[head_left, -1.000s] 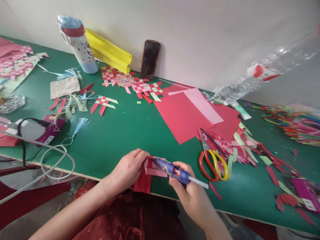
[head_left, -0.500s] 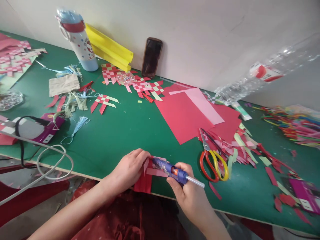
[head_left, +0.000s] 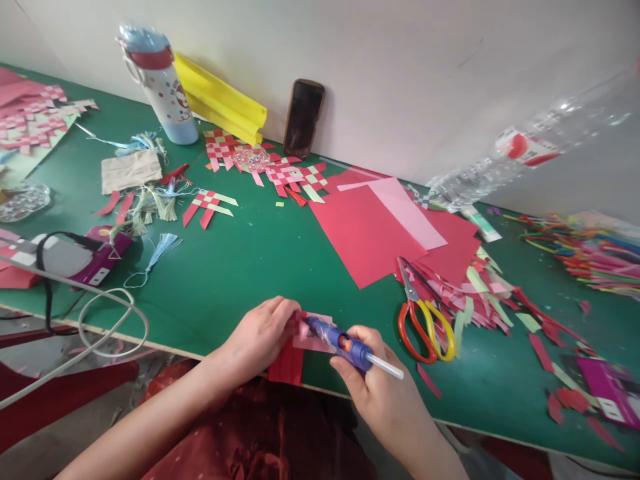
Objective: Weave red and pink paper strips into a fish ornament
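Note:
At the near edge of the green table (head_left: 260, 260), my left hand (head_left: 260, 333) is closed on a small woven piece of red and pink paper strips (head_left: 300, 343), pinching its left side. My right hand (head_left: 380, 387) grips a blue glue gun (head_left: 340, 340) with a clear glue stick poking out at the back. The gun's nozzle points left and touches the paper piece right beside my left fingers.
Red-and-yellow scissors (head_left: 425, 320) lie just right of my hands, next to red and pink sheets (head_left: 380, 227) and a heap of paper scraps (head_left: 495, 300). Woven paper pieces (head_left: 280, 170), a phone (head_left: 303, 118), a water bottle (head_left: 160, 87) stand farther back. A cable loop (head_left: 110, 320) hangs at left.
My right hand has slid the glue gun a little to the left, bringing its nozzle closer to my left fingers. My left hand stays where it was on the paper piece.

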{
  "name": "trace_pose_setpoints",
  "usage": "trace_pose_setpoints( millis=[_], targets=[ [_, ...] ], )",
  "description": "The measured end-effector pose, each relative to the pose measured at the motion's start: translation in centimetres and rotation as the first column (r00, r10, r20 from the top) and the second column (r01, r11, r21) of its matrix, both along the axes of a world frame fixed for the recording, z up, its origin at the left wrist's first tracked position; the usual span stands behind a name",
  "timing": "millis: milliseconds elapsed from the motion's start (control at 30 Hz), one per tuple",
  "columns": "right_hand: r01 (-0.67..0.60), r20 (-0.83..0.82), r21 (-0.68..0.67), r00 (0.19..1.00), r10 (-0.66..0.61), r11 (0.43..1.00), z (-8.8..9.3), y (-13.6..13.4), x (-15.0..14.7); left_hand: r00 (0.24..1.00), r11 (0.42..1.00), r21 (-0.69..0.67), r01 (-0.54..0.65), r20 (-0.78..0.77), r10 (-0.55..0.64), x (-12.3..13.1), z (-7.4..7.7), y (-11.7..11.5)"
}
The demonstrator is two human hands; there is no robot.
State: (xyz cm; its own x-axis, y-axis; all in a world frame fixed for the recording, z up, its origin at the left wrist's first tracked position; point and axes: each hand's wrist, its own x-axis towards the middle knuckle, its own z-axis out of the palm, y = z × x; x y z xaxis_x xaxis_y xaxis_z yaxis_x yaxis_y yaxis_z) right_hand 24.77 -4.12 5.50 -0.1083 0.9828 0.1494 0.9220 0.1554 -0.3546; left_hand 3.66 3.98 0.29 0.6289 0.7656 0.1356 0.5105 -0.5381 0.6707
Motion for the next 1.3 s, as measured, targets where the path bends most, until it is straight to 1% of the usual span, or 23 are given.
trace_pose_setpoints(
  millis=[133, 233, 333, 400, 433, 467, 533, 600, 633, 733, 767, 867, 900, 967, 1000, 1067, 1100, 1167, 1200, 1267, 1300],
  targets=[
    [-0.022, 0.016, -0.019, 1.0, 0.022, 1.0, 1.0, 0.5, -0.7, 0.999, 0.998, -0.045, -0.032, 0.015, 0.033, 0.0, -0.1, -0.1],
    [-0.001, 0.008, -0.094, 1.0, 0.002, 0.996, 2.0, 0.8, -0.8, 0.999, 0.998, -0.051, -0.048, -0.004, 0.048, 0.1, -0.1, -0.1],
    [0.069, -0.079, -0.192, 0.993, -0.086, 0.979, 2.6, 0.6, 0.2, 0.999, 0.998, -0.05, -0.042, -0.024, 0.041, 0.2, 0.1, 0.0],
    [0.147, -0.156, -0.17, 0.972, -0.173, 0.974, 2.6, 0.2, 1.7, 0.999, 0.999, -0.038, -0.022, -0.039, 0.02, 0.2, 0.2, 0.1],
    [0.194, -0.18, -0.111, 0.961, -0.211, 0.975, 2.4, -0.1, 2.5, 0.999, 0.999, -0.032, -0.01, -0.049, 0.008, 0.1, 0.2, 0.1],
    [0.244, -0.188, -0.025, 0.951, -0.245, 0.969, 2.2, -0.4, 3.5, 0.998, 1.0, -0.025, 0.002, -0.057, -0.004, 0.1, 0.2, 0.1],
    [0.363, -0.182, 0.116, 0.923, -0.339, 0.925, 1.5, -1.0, 5.3, 0.997, 1.0, -0.012, 0.024, -0.067, -0.025, 0.0, 0.0, 0.2],
    [0.463, -0.139, 0.189, 0.886, -0.443, 0.866, 0.6, -1.4, 7.2, 0.996, 0.999, 0.006, 0.044, -0.073, -0.044, -0.1, -0.1, 0.2],
    [0.491, -0.1, 0.212, 0.871, -0.481, 0.845, 0.0, -1.6, 8.2, 0.996, 0.998, 0.016, 0.055, -0.077, -0.053, -0.1, -0.1, 0.2],
    [0.519, 0.042, 0.251, 0.837, -0.545, 0.817, -1.8, -1.7, 10.9, 0.992, 0.996, 0.041, 0.083, -0.101, -0.078, -0.1, -0.2, 0.2],
    [0.519, 0.105, 0.255, 0.824, -0.557, 0.816, -2.4, -1.7, 11.7, 0.991, 0.995, 0.047, 0.088, -0.109, -0.082, -0.1, -0.2, 0.2],
    [0.491, 0.285, 0.252, 0.786, -0.549, 0.834, -4.2, -1.6, 13.5, 0.989, 0.994, 0.056, 0.089, -0.126, -0.082, 0.0, -0.1, 0.2],
    [0.487, 0.321, 0.241, 0.776, -0.543, 0.839, -4.7, -1.5, 13.8, 0.988, 0.994, 0.056, 0.088, -0.129, -0.081, 0.0, -0.1, 0.2],
    [0.492, 0.342, 0.211, 0.773, -0.535, 0.845, -5.1, -1.6, 14.3, 0.988, 0.994, 0.057, 0.089, -0.131, -0.081, -0.1, -0.1, 0.1],
    [0.49, 0.339, 0.195, 0.779, -0.527, 0.85, -5.0, -1.6, 14.4, 0.988, 0.994, 0.057, 0.091, -0.131, -0.083, -0.1, 0.0, 0.1],
    [0.476, 0.326, 0.203, 0.792, -0.517, 0.856, -4.2, -1.7, 14.1, 0.989, 0.994, 0.055, 0.09, -0.122, -0.083, -0.1, 0.1, 0.1],
    [0.458, 0.317, 0.228, 0.799, -0.511, 0.859, -3.5, -1.8, 13.7, 0.991, 0.995, 0.05, 0.085, -0.111, -0.079, -0.1, 0.2, 0.2],
    [0.397, 0.277, 0.335, 0.825, -0.493, 0.854, -1.9, -1.7, 11.8, 0.996, 0.998, 0.023, 0.061, -0.073, -0.059, -0.2, 0.3, 0.2],
    [0.342, 0.247, 0.39, 0.855, -0.455, 0.855, -1.1, -1.5, 10.4, 0.998, 0.999, 0.003, 0.044, -0.048, -0.044, -0.2, 0.4, 0.2],
    [0.186, 0.19, 0.437, 0.937, -0.293, 0.88, -0.2, -0.9, 6.7, 1.0, 0.999, -0.039, 0.014, 0.001, -0.014, -0.2, 0.4, 0.2],
    [0.109, 0.166, 0.397, 0.968, -0.188, 0.911, -0.1, -0.5, 4.7, 1.0, 0.998, -0.055, 0.001, 0.019, 0.0, -0.1, 0.4, 0.2]
  ],
)
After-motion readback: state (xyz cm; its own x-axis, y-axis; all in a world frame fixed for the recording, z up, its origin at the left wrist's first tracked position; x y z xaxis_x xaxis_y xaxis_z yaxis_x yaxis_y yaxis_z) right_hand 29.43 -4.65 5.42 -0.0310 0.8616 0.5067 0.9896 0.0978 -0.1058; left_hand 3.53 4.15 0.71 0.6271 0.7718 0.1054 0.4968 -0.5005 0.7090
